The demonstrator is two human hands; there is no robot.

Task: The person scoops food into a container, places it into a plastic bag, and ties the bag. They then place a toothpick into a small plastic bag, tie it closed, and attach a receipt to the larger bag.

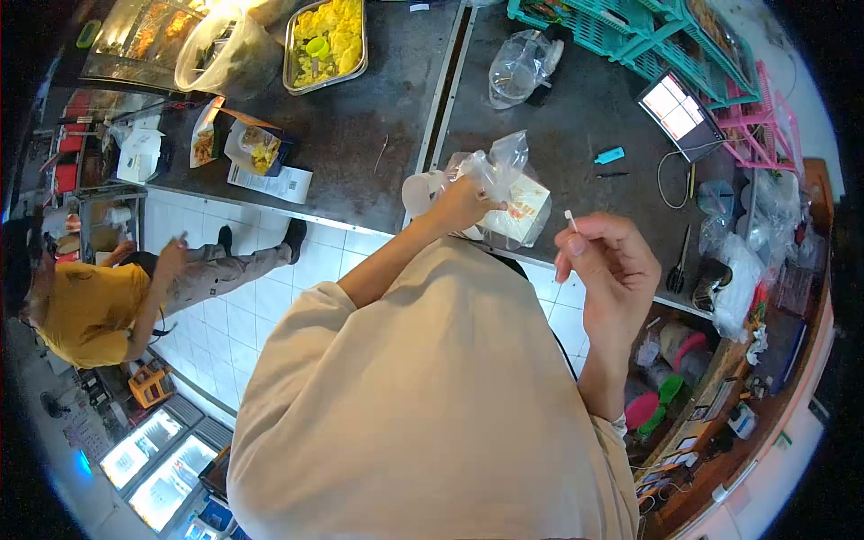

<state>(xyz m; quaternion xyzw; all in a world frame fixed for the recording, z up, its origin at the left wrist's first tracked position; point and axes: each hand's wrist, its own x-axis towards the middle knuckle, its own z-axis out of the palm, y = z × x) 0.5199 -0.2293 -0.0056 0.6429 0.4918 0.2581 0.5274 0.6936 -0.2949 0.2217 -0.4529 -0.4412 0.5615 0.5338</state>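
My left hand [461,205] grips the gathered neck of a clear plastic bag [504,162] at the edge of the grey metal counter [378,153]. Inside the bag is a white carton with orange print [529,209]. My right hand [605,261] is raised just to the right of the bag, apart from it, and pinches a small thin white stick [570,219] between its fingertips. My beige shirt fills the lower middle of the view.
On the counter are a metal tray of yellow food [326,40], an empty clear bag [522,63], a teal lighter [609,155], a lit tablet [677,103], scissors [679,261] and teal crates [621,27]. A person in a yellow shirt [90,306] crouches on the white-tiled floor, left.
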